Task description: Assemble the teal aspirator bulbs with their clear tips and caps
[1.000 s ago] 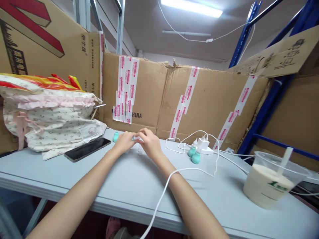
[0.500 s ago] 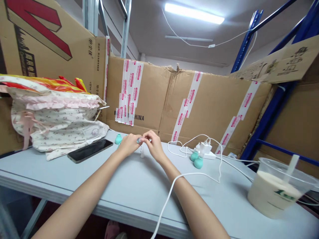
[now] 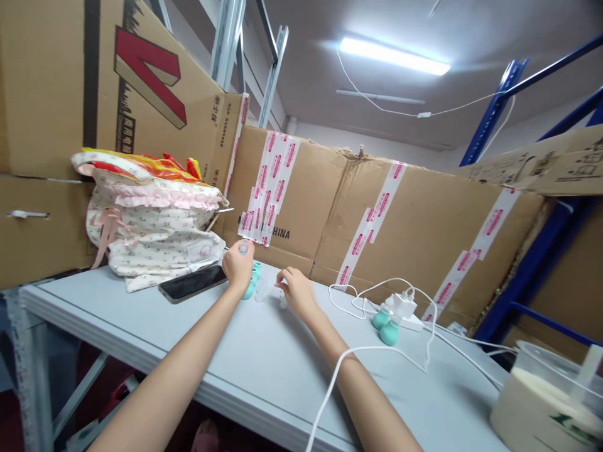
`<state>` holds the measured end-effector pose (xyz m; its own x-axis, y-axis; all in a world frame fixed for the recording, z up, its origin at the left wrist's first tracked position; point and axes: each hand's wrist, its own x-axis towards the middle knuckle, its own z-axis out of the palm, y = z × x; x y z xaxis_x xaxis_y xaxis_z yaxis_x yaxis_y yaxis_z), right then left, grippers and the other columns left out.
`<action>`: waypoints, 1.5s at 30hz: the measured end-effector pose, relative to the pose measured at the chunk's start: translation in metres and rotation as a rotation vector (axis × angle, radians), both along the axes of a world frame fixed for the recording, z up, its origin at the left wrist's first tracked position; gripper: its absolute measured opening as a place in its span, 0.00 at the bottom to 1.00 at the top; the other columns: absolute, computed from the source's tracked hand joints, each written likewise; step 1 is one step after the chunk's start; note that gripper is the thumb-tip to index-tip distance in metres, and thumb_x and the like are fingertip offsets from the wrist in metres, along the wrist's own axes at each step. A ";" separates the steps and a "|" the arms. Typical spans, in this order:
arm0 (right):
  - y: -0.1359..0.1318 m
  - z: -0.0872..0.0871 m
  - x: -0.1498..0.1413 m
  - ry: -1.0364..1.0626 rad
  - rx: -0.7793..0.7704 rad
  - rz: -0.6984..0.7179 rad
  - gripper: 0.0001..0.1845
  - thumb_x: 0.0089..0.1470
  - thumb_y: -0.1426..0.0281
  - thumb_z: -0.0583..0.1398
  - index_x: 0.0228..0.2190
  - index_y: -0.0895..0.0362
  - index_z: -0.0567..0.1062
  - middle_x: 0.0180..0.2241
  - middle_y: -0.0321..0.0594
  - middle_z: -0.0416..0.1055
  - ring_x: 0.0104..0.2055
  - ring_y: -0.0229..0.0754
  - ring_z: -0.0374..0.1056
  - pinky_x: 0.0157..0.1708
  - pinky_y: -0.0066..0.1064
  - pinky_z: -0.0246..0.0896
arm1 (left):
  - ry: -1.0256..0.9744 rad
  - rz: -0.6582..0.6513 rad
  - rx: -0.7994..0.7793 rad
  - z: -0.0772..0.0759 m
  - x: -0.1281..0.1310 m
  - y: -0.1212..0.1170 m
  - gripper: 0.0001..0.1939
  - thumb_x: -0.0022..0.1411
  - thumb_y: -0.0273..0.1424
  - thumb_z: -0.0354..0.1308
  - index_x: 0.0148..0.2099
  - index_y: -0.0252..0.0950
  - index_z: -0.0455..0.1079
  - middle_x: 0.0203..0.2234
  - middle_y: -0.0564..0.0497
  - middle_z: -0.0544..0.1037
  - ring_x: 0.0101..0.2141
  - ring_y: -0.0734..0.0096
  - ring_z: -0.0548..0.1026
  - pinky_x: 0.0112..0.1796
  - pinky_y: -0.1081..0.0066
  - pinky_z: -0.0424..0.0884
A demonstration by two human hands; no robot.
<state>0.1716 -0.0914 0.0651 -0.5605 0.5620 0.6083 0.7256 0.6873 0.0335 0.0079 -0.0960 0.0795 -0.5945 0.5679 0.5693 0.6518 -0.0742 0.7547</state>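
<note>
My left hand (image 3: 239,267) is closed around a small clear plastic piece (image 3: 244,248), which sticks up from the fist. Right beside that hand stand several small round teal pots with narrow necks (image 3: 249,289), partly hidden by it. My right hand (image 3: 299,292) is a short way to the right, thumb and fingertips pinched together; anything between them is too small to make out. Below its fingers a small clear piece (image 3: 283,301) stands on the table (image 3: 264,358). More clear pieces (image 3: 261,290) are between the two hands, blurred.
A phone (image 3: 191,284) lies left, before a floral cloth bag (image 3: 164,232). Two teal pots (image 3: 389,333) stand right, by a white charger on a power strip (image 3: 409,321). A white cable (image 3: 339,364) crosses over my right forearm. A drink cup (image 3: 537,402) stands front right.
My hands were together and have parted. The left moved left beside the teal pots with a clear piece; the right is now apart from it. The view has swung left.
</note>
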 end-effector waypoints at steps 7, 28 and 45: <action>0.007 -0.013 -0.015 -0.259 -0.115 -0.146 0.04 0.49 0.74 0.59 0.27 0.55 0.73 0.29 0.37 0.73 0.31 0.38 0.68 0.26 0.27 0.47 | 0.086 -0.044 -0.076 -0.003 0.002 0.004 0.22 0.62 0.42 0.36 0.33 0.38 0.69 0.26 0.48 0.74 0.28 0.67 0.69 0.29 0.72 0.55; -0.001 -0.008 -0.013 -0.021 -0.022 -0.174 0.08 0.54 0.64 0.57 0.31 0.54 0.73 0.32 0.38 0.75 0.39 0.43 0.65 0.40 0.35 0.44 | 0.336 -0.014 -0.105 -0.004 0.014 0.006 0.15 0.61 0.39 0.45 0.35 0.38 0.71 0.28 0.47 0.76 0.32 0.64 0.73 0.30 0.72 0.58; -0.004 0.015 0.003 0.648 -0.253 0.060 0.09 0.44 0.64 0.62 0.30 0.55 0.75 0.37 0.37 0.74 0.33 0.36 0.71 0.36 0.28 0.64 | 1.051 -0.348 0.080 -0.007 0.018 0.004 0.13 0.58 0.27 0.48 0.46 0.31 0.66 0.39 0.41 0.71 0.42 0.58 0.66 0.41 0.63 0.60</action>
<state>0.1745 -0.0958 0.0799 -0.1635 0.7104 0.6846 0.5062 0.6560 -0.5599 0.0262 -0.0922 0.0726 0.3909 0.5489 0.7389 0.8985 -0.4018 -0.1768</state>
